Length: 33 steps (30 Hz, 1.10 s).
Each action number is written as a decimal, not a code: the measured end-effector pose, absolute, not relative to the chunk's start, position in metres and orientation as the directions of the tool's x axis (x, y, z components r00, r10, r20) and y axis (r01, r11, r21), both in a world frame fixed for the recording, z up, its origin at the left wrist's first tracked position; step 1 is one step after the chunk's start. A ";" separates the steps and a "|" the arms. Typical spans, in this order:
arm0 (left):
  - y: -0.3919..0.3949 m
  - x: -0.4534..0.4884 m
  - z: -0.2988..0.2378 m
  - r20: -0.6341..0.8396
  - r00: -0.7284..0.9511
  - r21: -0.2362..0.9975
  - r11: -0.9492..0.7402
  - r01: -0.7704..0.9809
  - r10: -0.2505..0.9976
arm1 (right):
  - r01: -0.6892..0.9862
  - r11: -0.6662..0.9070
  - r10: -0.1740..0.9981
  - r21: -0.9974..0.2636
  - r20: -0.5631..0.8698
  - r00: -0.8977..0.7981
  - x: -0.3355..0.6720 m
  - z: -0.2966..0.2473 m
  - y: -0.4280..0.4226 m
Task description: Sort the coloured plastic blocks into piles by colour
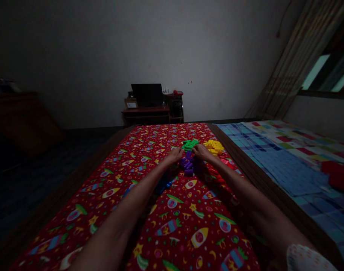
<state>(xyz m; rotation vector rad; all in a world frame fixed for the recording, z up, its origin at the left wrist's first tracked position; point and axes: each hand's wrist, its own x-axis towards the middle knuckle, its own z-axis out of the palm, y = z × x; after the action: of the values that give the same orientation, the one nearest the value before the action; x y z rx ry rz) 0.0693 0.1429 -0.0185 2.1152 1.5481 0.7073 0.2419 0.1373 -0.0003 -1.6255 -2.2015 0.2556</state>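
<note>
Purple plastic blocks (188, 164) lie between your wrists; your left hand (174, 155) and right hand (201, 151) rest open, grasping nothing, green blocks (190, 145) just ahead, yellow blocks (214, 146) beside your right.

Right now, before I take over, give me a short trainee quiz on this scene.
1. Which is nearer the yellow plastic blocks: the left hand or the right hand?
2. True or false: the red plastic blocks lie to the right of the purple plastic blocks.
3. How many block colours lie on the rocket-print cloth, counting the green plastic blocks and the blue plastic blocks?

Key: 1 the right hand; 2 true; 3 five.
</note>
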 end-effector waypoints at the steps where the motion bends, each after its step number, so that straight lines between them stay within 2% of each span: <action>1: 0.148 0.074 -0.020 0.149 0.239 0.624 -0.278 0.730 0.960 | 0.881 0.302 0.949 -0.365 0.199 -0.243 0.242 -0.004 0.140; 8: 0.155 0.084 -0.035 0.128 0.215 0.770 -0.234 0.593 0.968 | 0.883 0.281 0.955 -0.376 0.198 -0.219 0.240 -0.017 0.144; 14: 0.143 0.080 -0.039 0.156 0.202 0.829 -0.240 0.506 0.967 | 0.805 0.390 0.916 -0.448 0.278 -0.289 0.242 -0.015 0.130; 19: 0.135 0.078 -0.034 0.179 0.261 0.794 -0.296 0.532 0.949 | 0.727 0.459 0.877 -0.511 0.390 -0.279 0.252 -0.009 0.120; 25: 0.129 0.086 -0.037 0.198 0.398 0.702 -0.413 0.580 0.896 | 0.739 0.465 0.847 -0.488 0.489 -0.210 0.294 0.003 0.100; 33: 0.116 0.089 -0.048 0.233 0.479 0.592 -0.514 0.621 0.846 | 0.810 0.337 0.844 -0.479 0.534 -0.035 0.377 -0.016 0.062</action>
<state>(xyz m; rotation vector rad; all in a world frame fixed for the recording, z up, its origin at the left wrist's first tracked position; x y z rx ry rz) 0.0890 0.1160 -0.0484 2.2994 1.2204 0.7097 0.3770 0.0618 -0.0163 -1.4627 -1.8286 0.0557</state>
